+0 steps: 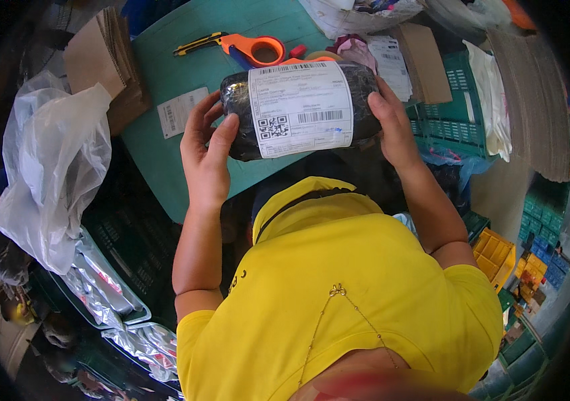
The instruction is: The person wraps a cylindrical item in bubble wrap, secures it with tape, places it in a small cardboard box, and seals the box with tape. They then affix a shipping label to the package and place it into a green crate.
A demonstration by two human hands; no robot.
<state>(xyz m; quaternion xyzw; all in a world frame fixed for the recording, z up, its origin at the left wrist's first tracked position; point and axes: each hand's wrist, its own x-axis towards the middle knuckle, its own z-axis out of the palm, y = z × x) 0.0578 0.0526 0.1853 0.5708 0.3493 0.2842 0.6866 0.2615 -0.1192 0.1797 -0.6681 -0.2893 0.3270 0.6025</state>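
Note:
Between both hands I hold a black plastic-wrapped parcel [237,127] up over the near edge of the table. A white shipping label [301,110] with barcodes and a square code covers most of its upper face. My left hand [211,137] grips the parcel's left end, thumb in front and fingers behind. Its right end is held by my right hand [392,123], thumb on the face and the other fingers mostly hidden. Just behind the parcel lie an orange tape dispenser [258,48] and a yellow-and-black utility knife [198,43].
The green table [171,53] bears a loose label sheet [181,110] at left. Flat cardboard [107,63] stands at its far left, above a clear plastic bag [61,160]. Green crates [455,100] and more cardboard flank the right. Silver packets [101,281] fill crates at lower left.

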